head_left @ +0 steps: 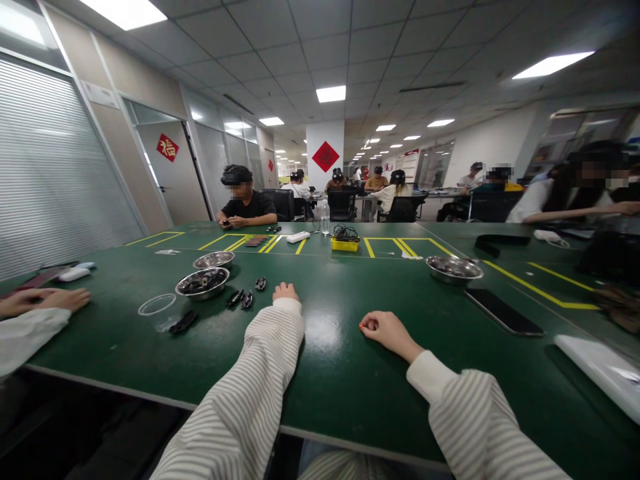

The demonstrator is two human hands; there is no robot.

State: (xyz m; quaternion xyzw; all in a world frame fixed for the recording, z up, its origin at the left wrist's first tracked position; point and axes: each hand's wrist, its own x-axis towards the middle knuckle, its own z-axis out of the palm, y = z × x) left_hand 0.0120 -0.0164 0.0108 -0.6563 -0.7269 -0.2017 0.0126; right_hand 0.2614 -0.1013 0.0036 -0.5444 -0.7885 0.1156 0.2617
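My left hand (286,292) rests on the green table with its back toward me. Its fingers curl down and away, and whatever they may hold is hidden. To the left of it lie several small black plastic parts (247,299), apart from the hand. My right hand (389,331) lies on its side on the table, fingers bent in and pressed to the thumb. Small orange spots show at its fingertips, too small to name. Beyond the black parts stands a metal bowl (223,291) filled with dark pieces.
Another metal bowl (219,255) stands behind the filled one. A clear plastic lid (157,305) and a black part (184,323) lie at left. At right are a bowl (440,274), a phone (500,311) and a white object (600,370). Another person's hands (65,299) rest at far left.
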